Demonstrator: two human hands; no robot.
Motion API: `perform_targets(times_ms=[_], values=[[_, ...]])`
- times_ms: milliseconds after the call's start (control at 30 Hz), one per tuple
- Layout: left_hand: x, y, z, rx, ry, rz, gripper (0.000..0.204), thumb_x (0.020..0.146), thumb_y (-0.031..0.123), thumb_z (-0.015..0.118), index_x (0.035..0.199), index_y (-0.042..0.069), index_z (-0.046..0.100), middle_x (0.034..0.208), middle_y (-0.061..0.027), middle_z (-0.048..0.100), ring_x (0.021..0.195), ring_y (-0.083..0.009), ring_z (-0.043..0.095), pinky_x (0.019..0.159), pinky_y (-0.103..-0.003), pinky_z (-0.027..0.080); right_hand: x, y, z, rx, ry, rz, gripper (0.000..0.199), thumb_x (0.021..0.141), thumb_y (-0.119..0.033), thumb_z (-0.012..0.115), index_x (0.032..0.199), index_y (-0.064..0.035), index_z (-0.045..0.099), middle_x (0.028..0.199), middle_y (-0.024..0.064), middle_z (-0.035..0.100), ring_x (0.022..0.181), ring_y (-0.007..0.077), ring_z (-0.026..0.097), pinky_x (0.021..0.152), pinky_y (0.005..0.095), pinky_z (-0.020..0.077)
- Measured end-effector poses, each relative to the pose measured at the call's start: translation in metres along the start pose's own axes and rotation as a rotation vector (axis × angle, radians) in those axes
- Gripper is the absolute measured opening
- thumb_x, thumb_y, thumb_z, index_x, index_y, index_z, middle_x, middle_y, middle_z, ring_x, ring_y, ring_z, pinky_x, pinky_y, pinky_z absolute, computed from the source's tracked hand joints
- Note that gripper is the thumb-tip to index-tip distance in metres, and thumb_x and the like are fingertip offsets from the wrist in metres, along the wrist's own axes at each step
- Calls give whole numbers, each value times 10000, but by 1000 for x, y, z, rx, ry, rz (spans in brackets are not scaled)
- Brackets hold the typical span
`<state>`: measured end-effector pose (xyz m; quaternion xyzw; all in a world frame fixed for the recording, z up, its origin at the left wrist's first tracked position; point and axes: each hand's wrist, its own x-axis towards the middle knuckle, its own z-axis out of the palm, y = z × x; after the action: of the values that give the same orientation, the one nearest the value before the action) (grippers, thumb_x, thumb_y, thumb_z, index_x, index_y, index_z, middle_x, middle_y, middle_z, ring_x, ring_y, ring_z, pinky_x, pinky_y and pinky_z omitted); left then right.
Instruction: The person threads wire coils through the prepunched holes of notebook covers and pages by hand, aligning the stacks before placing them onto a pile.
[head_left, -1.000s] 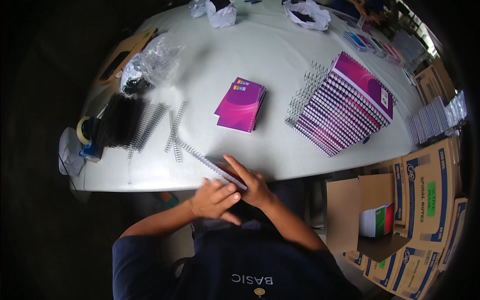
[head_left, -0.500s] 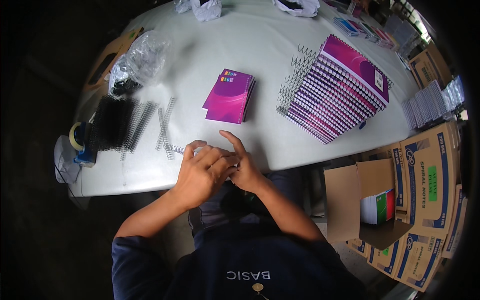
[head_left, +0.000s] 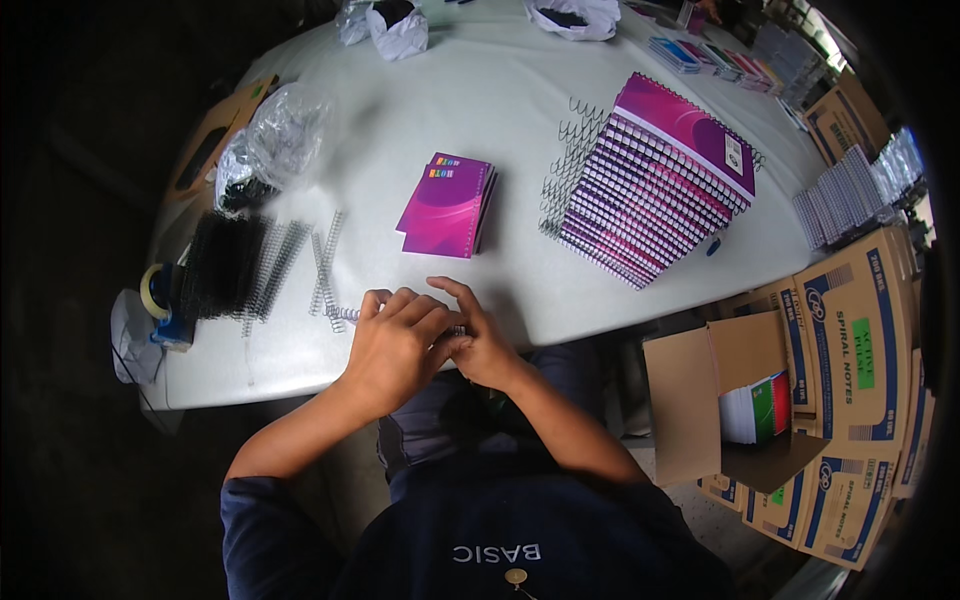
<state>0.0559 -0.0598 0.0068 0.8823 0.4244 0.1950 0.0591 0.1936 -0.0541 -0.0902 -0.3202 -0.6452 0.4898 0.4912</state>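
Near the front edge of the table, my two hands meet around a spiral binding coil [head_left: 344, 314]. Its one end sticks out past the fingers of my left hand [head_left: 388, 352], which is closed over it. My right hand [head_left: 486, 350] pinches close beside, the index finger raised and bent, and a bit of coil shows between the hands. Whatever else lies under the fingers is hidden. Just beyond sits a small stack of purple notebooks [head_left: 445, 215] without coils. Loose coils [head_left: 322, 265] lie to the left, next to a pile of dark coils [head_left: 222, 265].
Spiral-bound purple notebooks [head_left: 650, 195] are stacked fanned at the right, with loose wire coils [head_left: 568, 165] beside them. A tape dispenser [head_left: 168, 305] and a clear plastic bag [head_left: 288, 135] stand left. Cartons [head_left: 855, 340] and an open box [head_left: 683, 405] flank the table's right edge.
The whole view has shifted slightly, so things on the table appear a little lower and further left. My hands stay together on the coil, the fingers moving slightly.
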Motion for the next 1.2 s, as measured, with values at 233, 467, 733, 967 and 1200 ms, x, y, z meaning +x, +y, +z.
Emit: perform_targets(times_ms=[233,467,733,967,1200], values=[[11,8,-17,-35,-60,31,222,650,211,766,820,135,645,771,-5,616,775,-186,577,759,-357,351,-8,-8,0,-76,-27,120,679,793,66,565,1382,-90,266,916,197,628,829,319,644,711,380,486],[69,30,-83,-139,64,197,290,637,249,791,862,112,669,794,-49,643,769,-238,609,743,-358,405,-22,-117,-75,-307,381,-312,389,869,-53,608,1226,-9,459,1127,169,601,1079,246,573,934,362,436],[223,61,-28,-297,534,618,282,802,116,670,1071,54,613,1140,-132,599,1105,-323,538,953,-387,420,1,-183,-215,-749,622,-592,267,763,67,490,1007,10,581,1092,193,631,1221,287,484,1053,420,316],[221,58,23,-907,697,16,222,888,208,627,915,-11,608,869,-76,619,814,-150,557,745,-263,433,21,-137,-196,-565,913,-406,504,962,-245,380,1344,81,335,1377,260,388,1312,347,358,1076,383,264],[237,74,35,-1185,893,-143,274,905,235,622,741,28,550,584,54,475,530,-17,364,488,-187,299,35,-122,-177,-729,1186,-511,428,979,-192,401,1331,53,392,1287,267,487,1188,358,500,968,383,400]])
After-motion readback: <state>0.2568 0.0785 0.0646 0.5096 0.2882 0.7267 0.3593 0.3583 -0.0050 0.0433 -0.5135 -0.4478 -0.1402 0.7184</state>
